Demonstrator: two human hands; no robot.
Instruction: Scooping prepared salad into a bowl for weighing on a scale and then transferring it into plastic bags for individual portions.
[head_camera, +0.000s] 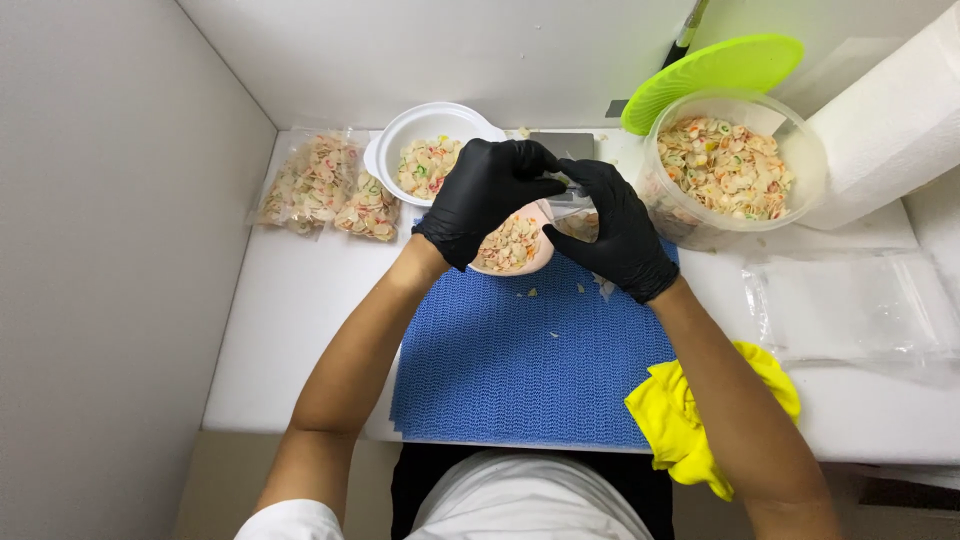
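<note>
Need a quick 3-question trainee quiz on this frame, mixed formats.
1. True or false: the green lid sits closed on the tub.
2. What lies under the right forearm at the table edge? A) yellow cloth B) sponge C) spoon
3. Fill in: the left hand and right hand work over a blue ___.

Key: 1 false; 2 A, the yellow cloth; 3 mat.

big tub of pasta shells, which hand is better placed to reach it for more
Probably the right hand: the big tub stands just beside it at the table's right, while the left hand sits over the small cup, farther away.
</note>
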